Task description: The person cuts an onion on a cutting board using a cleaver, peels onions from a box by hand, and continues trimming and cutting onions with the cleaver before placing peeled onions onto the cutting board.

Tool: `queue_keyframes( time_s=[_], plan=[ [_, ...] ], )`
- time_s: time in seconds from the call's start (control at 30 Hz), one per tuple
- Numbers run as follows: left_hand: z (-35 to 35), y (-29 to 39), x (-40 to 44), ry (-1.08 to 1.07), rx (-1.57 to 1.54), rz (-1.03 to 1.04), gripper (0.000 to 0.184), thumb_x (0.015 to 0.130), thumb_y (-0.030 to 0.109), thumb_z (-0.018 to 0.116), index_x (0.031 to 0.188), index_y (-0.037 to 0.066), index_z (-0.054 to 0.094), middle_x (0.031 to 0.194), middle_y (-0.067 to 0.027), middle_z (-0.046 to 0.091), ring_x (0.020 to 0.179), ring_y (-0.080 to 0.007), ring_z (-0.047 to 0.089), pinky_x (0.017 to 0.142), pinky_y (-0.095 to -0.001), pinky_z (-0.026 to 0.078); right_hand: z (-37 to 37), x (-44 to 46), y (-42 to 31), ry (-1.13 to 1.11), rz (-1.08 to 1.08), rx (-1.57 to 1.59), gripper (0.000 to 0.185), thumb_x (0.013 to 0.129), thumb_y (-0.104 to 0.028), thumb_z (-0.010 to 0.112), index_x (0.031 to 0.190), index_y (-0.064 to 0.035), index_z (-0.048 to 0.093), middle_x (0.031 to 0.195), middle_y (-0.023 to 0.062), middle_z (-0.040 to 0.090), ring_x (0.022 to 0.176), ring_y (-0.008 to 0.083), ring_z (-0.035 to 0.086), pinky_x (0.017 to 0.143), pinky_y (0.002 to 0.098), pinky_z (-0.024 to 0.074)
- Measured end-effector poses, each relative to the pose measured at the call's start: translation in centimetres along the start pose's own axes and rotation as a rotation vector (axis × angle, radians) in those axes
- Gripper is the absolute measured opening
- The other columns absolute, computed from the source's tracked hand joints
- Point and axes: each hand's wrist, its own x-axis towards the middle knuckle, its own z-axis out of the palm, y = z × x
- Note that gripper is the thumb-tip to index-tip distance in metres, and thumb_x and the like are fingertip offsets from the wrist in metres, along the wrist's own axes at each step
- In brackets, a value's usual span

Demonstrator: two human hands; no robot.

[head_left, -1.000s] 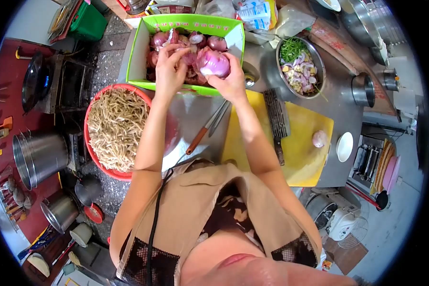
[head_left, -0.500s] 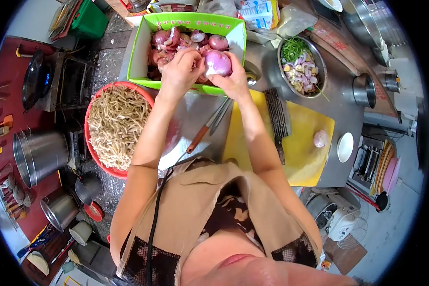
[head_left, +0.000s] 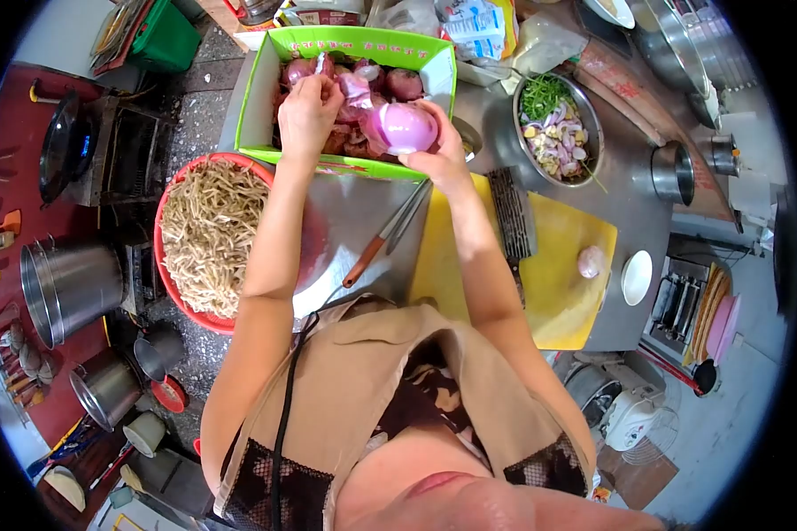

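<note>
A large purple onion (head_left: 402, 129), its outer surface smooth and shiny, rests in my right hand (head_left: 443, 152) over the near side of a green and white box (head_left: 255, 115). My left hand (head_left: 308, 117) is pinched closed beside it, on a strip of purple onion skin (head_left: 356, 88) lying between its fingertips and the onion. Inside the box are several red onions (head_left: 405, 84) and loose dry skins, partly hidden by my hands. Right of the box, a cleaver (head_left: 511, 212) lies on a yellow cutting board (head_left: 558, 301), near a small peeled bulb (head_left: 591, 262).
A red basin (head_left: 161, 265) heaped with pale shredded strips stands at the left. A steel bowl (head_left: 595, 115) holds chopped onion and greens. Tongs with a wooden handle (head_left: 363, 261) lie below the box. A white bowl (head_left: 638, 278) sits at the counter's right edge.
My left hand has moved left, away from the onion, and purple skin now shows between them. My right hand, holding the onion, has shifted slightly right and down.
</note>
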Motion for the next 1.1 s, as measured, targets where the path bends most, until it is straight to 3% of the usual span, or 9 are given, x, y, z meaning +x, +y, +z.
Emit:
queue_keyframes(
  time_s=[0.1, 0.17, 0.2, 0.23, 0.3, 0.57, 0.83, 1.03, 1.1],
  plan=[
    [-0.2, -1.8, -0.9, -0.334, 0.293, -0.132, 0.010, 0.084, 0.012, 0.061, 0.088, 0.007, 0.069, 0.090, -0.0111, 0.068, 0.081, -0.0335, 0.066, 0.074, -0.0423, 0.053, -0.3, 0.0, 0.0, -0.008, 0.020, 0.229, 0.076, 0.061, 0.004, 0.067, 0.132, -0.0018, 0.043, 0.125, 0.0098, 0.054, 0.119, 0.0198, 0.051, 0.103, 0.0321, 0.0386],
    [-0.3, -3.1, -2.1, -0.308, 0.207, 0.103, 0.017, 0.085, 0.006, 0.056, 0.092, 0.009, 0.071, 0.097, -0.0126, 0.067, 0.085, -0.0320, 0.066, 0.069, -0.0403, 0.053, -0.3, 0.1, -0.6, -0.043, 0.040, 0.316, 0.074, 0.060, 0.006, 0.062, 0.132, -0.0020, 0.044, 0.125, 0.0097, 0.054, 0.120, 0.0199, 0.051, 0.104, 0.0315, 0.0376],
    [-0.5, -2.8, -2.0, -0.156, 0.236, 0.303, 0.024, 0.085, 0.003, 0.057, 0.103, 0.010, 0.071, 0.108, -0.0124, 0.066, 0.094, -0.0304, 0.065, 0.076, -0.0373, 0.054, -0.5, 0.3, -0.7, -0.040, 0.041, 0.318, 0.074, 0.060, 0.006, 0.062, 0.132, -0.0020, 0.044, 0.125, 0.0097, 0.054, 0.120, 0.0199, 0.051, 0.104, 0.0315, 0.0376],
    [-1.4, -1.2, -1.6, -0.163, 0.237, 0.302, 0.024, 0.085, 0.003, 0.057, 0.103, 0.010, 0.071, 0.108, -0.0124, 0.066, 0.094, -0.0304, 0.065, 0.076, -0.0373, 0.054, -0.8, 0.5, -0.6, -0.110, 0.033, 0.231, 0.074, 0.060, 0.005, 0.060, 0.132, -0.0023, 0.044, 0.124, 0.0092, 0.054, 0.120, 0.0191, 0.051, 0.104, 0.0311, 0.0375],
    [-3.6, 3.1, -0.7, -0.270, -0.386, 0.228, 0.023, 0.084, 0.003, 0.063, 0.105, 0.008, 0.070, 0.108, -0.0116, 0.067, 0.096, -0.0285, 0.066, 0.080, -0.0360, 0.054, -0.9, 0.5, -0.7, -0.180, 0.036, 0.150, 0.074, 0.060, 0.004, 0.059, 0.131, -0.0025, 0.044, 0.124, 0.0088, 0.054, 0.120, 0.0184, 0.051, 0.104, 0.0307, 0.0374],
    [-5.8, 4.1, 0.8, -0.597, -0.494, 0.391, 0.018, 0.082, 0.002, 0.067, 0.099, 0.001, 0.068, 0.093, -0.0111, 0.069, 0.084, -0.0263, 0.068, 0.075, -0.0325, 0.055, -1.6, 1.0, -1.1, -0.410, 0.166, 0.306, 0.071, 0.057, -0.002, 0.057, 0.127, -0.0045, 0.046, 0.120, 0.0056, 0.053, 0.114, 0.0153, 0.052, 0.100, 0.0281, 0.0388],
    [-6.4, 6.2, 0.3, -0.515, -0.242, 0.592, 0.017, 0.080, 0.006, 0.069, 0.097, 0.007, 0.066, 0.085, -0.0092, 0.066, 0.075, -0.0258, 0.066, 0.066, -0.0337, 0.055, -2.5, 1.2, -1.8, -0.541, 0.319, 0.329, 0.068, 0.055, -0.008, 0.056, 0.122, -0.0035, 0.047, 0.114, 0.0057, 0.054, 0.109, 0.0155, 0.053, 0.095, 0.0255, 0.0408],
    [-4.8, 4.6, 2.5, -0.213, -0.232, 0.447, 0.010, 0.081, 0.015, 0.069, 0.090, 0.011, 0.065, 0.082, -0.0075, 0.065, 0.071, -0.0275, 0.066, 0.059, -0.0361, 0.053, -1.8, 1.4, -2.1, -0.713, 0.297, 0.521, 0.070, 0.053, -0.009, 0.057, 0.122, -0.0017, 0.048, 0.120, 0.0101, 0.056, 0.114, 0.0206, 0.054, 0.100, 0.0321, 0.0409],
    [-4.0, 2.9, 2.8, -0.274, 0.085, 0.307, 0.007, 0.082, 0.016, 0.067, 0.087, 0.011, 0.066, 0.081, -0.0085, 0.064, 0.068, -0.0292, 0.064, 0.059, -0.0384, 0.053, -1.7, 1.4, -2.0, -0.738, 0.252, 0.561, 0.071, 0.052, -0.009, 0.058, 0.122, -0.0012, 0.048, 0.120, 0.0114, 0.057, 0.115, 0.0223, 0.054, 0.101, 0.0345, 0.0410]
  ],
)
